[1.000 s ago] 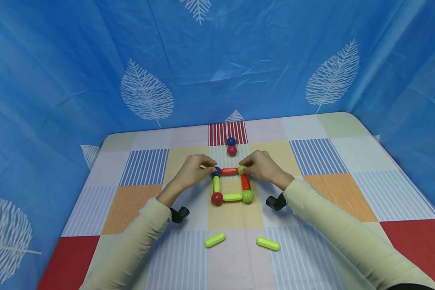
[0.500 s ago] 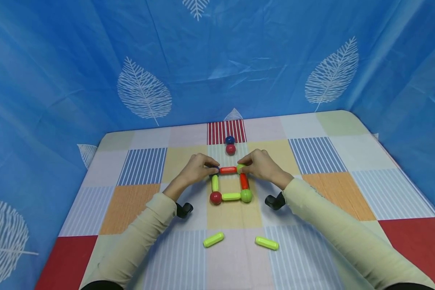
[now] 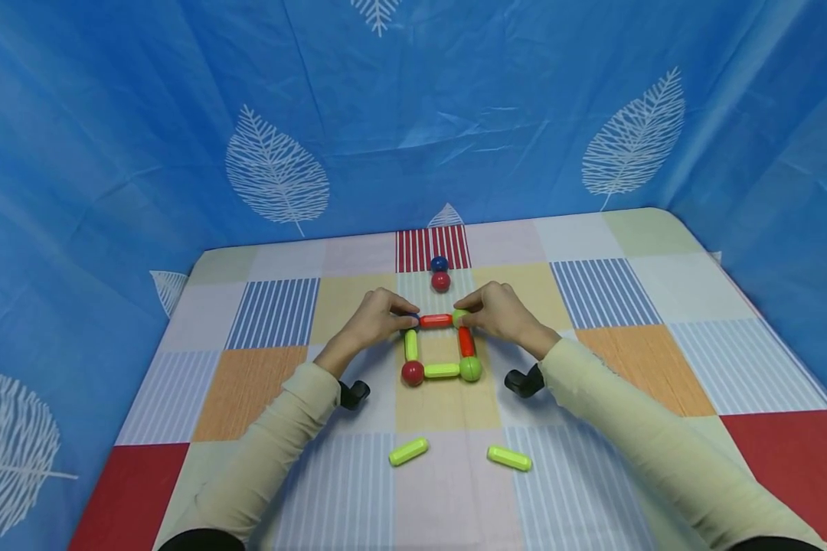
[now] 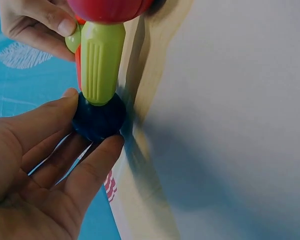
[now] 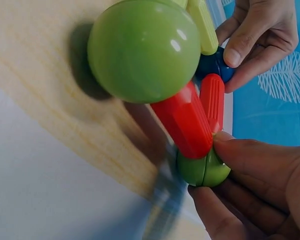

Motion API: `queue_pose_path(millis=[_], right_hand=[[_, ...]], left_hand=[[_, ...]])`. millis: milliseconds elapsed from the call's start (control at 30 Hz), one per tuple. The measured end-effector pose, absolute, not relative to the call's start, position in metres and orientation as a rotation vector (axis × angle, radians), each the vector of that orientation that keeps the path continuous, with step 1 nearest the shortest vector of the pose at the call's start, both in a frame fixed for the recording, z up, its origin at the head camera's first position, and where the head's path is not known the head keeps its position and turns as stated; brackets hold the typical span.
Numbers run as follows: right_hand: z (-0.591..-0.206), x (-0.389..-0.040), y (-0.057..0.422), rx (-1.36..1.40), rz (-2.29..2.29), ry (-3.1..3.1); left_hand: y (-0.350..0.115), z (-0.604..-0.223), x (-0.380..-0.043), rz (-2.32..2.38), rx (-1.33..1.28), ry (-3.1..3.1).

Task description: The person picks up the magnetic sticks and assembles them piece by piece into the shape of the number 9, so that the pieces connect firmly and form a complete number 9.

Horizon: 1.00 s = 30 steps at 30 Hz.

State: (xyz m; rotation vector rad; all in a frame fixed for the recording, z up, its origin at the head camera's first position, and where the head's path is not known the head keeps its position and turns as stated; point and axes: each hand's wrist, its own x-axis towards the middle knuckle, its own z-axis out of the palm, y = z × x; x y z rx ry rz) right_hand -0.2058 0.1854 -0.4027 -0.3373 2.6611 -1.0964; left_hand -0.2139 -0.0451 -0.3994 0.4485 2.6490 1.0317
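Note:
A square of magnetic rods and balls lies on the patchwork cloth. My left hand (image 3: 374, 317) pinches the blue ball (image 4: 100, 117) at its far left corner between thumb and fingers. At the far right corner, my right hand (image 3: 503, 314) pinches a green ball (image 5: 202, 171). A red rod (image 3: 436, 321) spans these two balls. Another red rod (image 3: 466, 342) runs down to the near green ball (image 3: 470, 369). Yellow-green rods form the left side (image 3: 411, 346) and the near side (image 3: 442, 370), meeting at a red ball (image 3: 413, 373).
Beyond the square, a loose blue ball (image 3: 439, 264) touches a red ball (image 3: 441, 282). Two yellow-green rods lie nearer the person, one on the left (image 3: 409, 451) and one on the right (image 3: 509, 458). A blue leaf-printed curtain (image 3: 455, 115) rises behind the table.
The left hand has shifted slightly right and its fingers now cover more of the blue ball. The right hand keeps its pinch on the green ball. The loose pieces stay put.

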Motion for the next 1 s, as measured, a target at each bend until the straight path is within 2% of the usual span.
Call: queue_pose_path(millis=[233, 400, 700, 1000], right_hand=[[-0.403, -0.197, 0.196, -0.353, -1.115, 2.696], [-0.392, -0.176, 0.217, -0.345, -1.117, 2.8], [-0.387, -0.099, 0.244, -0.368, -1.1, 2.802], [-0.395, -0.025, 0.224, -0.398, -1.017, 2.812]], left_hand=[[-0.046, -0.402, -0.215, 1.036, 0.434, 2.619], [-0.048, -0.4, -0.217, 1.069, 0.433, 2.604], [-0.053, -0.398, -0.217, 1.068, 0.433, 2.588], [-0.05, -0.396, -0.217, 1.089, 0.437, 2.576]])
